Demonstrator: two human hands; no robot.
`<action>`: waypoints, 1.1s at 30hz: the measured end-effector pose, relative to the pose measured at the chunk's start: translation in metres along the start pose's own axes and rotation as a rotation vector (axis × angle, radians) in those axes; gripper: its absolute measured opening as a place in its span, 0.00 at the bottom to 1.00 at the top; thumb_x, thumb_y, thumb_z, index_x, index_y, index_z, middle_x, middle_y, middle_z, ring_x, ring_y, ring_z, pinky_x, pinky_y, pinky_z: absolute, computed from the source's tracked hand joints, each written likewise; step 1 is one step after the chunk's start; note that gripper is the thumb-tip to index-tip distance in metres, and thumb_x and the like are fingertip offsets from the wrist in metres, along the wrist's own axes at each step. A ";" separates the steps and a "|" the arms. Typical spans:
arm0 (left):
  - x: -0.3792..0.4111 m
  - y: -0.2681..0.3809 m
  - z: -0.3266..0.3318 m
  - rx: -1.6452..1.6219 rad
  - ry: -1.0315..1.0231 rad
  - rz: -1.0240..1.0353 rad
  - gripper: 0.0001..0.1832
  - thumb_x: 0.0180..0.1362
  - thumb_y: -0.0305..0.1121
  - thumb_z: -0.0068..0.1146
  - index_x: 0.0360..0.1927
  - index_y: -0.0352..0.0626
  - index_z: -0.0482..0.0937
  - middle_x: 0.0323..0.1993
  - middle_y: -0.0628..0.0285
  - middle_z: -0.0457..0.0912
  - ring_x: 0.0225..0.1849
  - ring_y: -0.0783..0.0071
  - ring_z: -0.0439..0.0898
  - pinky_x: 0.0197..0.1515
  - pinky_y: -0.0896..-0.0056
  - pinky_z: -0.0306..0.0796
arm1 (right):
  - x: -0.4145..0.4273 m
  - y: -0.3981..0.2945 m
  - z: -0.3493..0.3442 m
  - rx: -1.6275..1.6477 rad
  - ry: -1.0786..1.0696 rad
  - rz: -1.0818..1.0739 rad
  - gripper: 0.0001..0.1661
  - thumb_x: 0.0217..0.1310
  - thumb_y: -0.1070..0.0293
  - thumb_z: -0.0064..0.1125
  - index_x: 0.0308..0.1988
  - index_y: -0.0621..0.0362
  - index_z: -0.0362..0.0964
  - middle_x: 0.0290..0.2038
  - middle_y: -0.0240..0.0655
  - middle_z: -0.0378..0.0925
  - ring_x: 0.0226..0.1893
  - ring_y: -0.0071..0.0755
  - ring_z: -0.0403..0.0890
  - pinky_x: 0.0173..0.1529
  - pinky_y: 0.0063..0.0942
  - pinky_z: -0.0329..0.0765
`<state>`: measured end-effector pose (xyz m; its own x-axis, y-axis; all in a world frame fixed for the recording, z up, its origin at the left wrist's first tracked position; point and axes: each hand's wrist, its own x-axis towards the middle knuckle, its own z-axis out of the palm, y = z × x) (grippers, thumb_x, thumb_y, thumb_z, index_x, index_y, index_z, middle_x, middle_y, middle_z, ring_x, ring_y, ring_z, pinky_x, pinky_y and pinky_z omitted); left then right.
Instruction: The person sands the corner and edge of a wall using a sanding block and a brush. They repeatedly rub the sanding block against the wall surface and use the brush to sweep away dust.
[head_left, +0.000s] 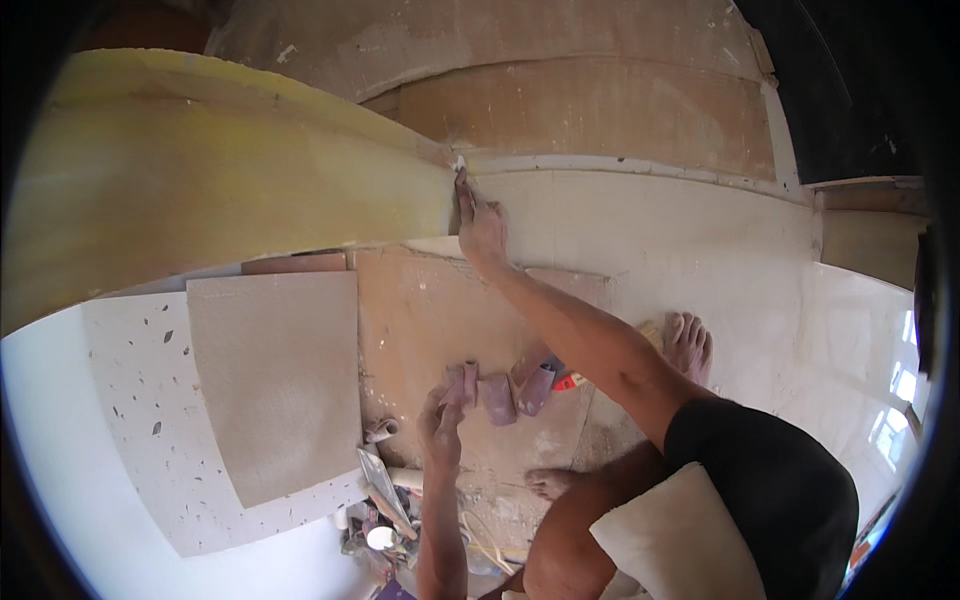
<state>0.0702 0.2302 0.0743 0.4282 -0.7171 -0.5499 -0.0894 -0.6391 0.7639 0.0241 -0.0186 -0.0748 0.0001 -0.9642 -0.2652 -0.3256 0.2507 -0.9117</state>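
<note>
My right hand (482, 225) reaches forward with its index finger stretched out against the end of a long yellowish panel (247, 180). A small white spot shows at the fingertip; whether the curled fingers hold anything is hidden. Lower down, my left hand (441, 427) has its thumb and fingers on a curled purple abrasive sheet (454, 386), which looks like sandpaper. Just right of it, another curled purple piece (497, 399) and a purple roll (537, 390) lie on a brown board (412, 315). A red-and-white object (568, 382) sits partly behind my right forearm.
A grey-beige sheet (281, 382) lies on a speckled white panel (150, 420) at left. Below are a small rolled piece (382, 430), a flat-bladed tool (386, 484) and clutter around a white round lid (381, 537). My bare foot (688, 345) rests on the pale surface at right.
</note>
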 end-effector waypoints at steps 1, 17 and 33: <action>-0.004 0.001 0.002 0.010 0.008 -0.023 0.22 0.64 0.39 0.52 0.58 0.36 0.74 0.46 0.59 0.80 0.45 0.71 0.80 0.42 0.74 0.71 | 0.002 0.004 0.002 -0.004 -0.001 0.015 0.25 0.72 0.53 0.40 0.59 0.54 0.69 0.46 0.54 0.76 0.42 0.59 0.72 0.52 0.47 0.69; 0.029 0.035 0.042 -0.075 0.254 0.150 0.19 0.66 0.35 0.52 0.57 0.35 0.73 0.48 0.58 0.79 0.47 0.68 0.80 0.47 0.72 0.73 | -0.069 0.032 -0.099 -0.056 -0.879 -0.290 0.24 0.67 0.54 0.50 0.50 0.63 0.74 0.44 0.54 0.77 0.48 0.53 0.78 0.52 0.41 0.73; 0.075 0.023 0.084 -0.254 -0.027 -0.247 0.21 0.68 0.43 0.48 0.60 0.45 0.70 0.51 0.62 0.79 0.45 0.76 0.77 0.44 0.74 0.65 | -0.038 0.044 -0.081 0.176 -0.151 0.178 0.25 0.60 0.50 0.60 0.31 0.65 0.77 0.20 0.43 0.78 0.21 0.39 0.80 0.29 0.38 0.74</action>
<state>0.0249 0.1387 0.0220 0.3850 -0.5587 -0.7346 0.2421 -0.7069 0.6645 -0.0670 0.0222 -0.0795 0.1029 -0.8834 -0.4572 -0.1639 0.4383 -0.8838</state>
